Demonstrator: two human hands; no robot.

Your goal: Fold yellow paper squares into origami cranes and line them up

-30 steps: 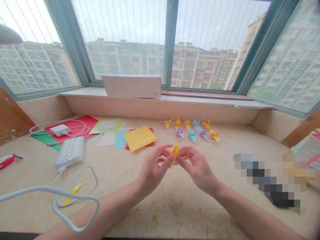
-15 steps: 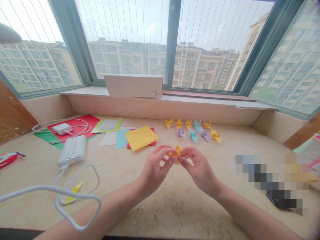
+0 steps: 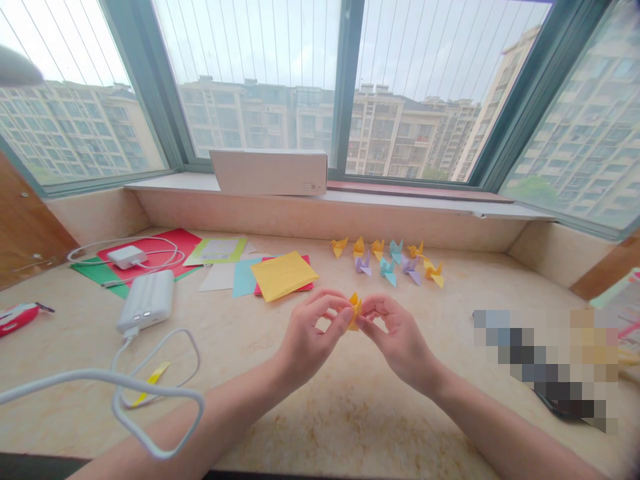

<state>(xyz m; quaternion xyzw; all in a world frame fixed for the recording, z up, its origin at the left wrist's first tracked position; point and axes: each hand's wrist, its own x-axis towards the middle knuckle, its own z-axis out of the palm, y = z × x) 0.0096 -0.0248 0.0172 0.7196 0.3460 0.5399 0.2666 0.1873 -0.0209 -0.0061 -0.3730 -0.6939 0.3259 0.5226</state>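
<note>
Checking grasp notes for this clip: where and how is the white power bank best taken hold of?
Probably by its left and right sides, from above: the white power bank lies flat on the countertop as a thick block, and the cable plug at its near end would hinder a grip there.

At 11 o'clock a white box (image 3: 269,173) stands on the sill (image 3: 173,182), before the window frame (image 3: 347,93) at 12. A white charger (image 3: 127,257) lies at 9; toward 8, a power bank (image 3: 147,299) with its plugged-in cable (image 3: 131,335). A pixelated dark object (image 3: 565,397) lies at 4.
</note>
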